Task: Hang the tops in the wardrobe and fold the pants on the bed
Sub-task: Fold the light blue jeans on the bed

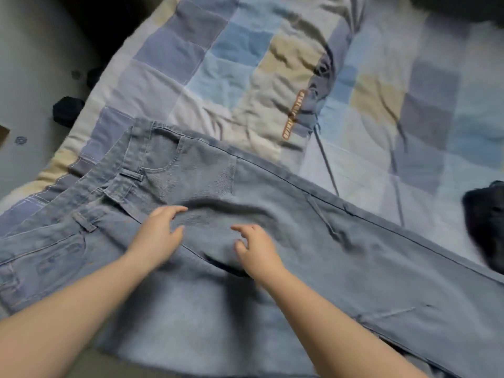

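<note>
Bed [381, 85] under patchwork quilt [174, 50], with pale blue jeans [341, 257] spread flat, dark garment [485, 227] at right edge.

Checked quilt [381, 105] on bed, grey floor [32, 64]

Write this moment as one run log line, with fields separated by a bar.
step: folding pants | jeans: spread flat on bed, waistband left | left hand: open, over jeans | right hand: open, over jeans | dark garment: right edge
</note>
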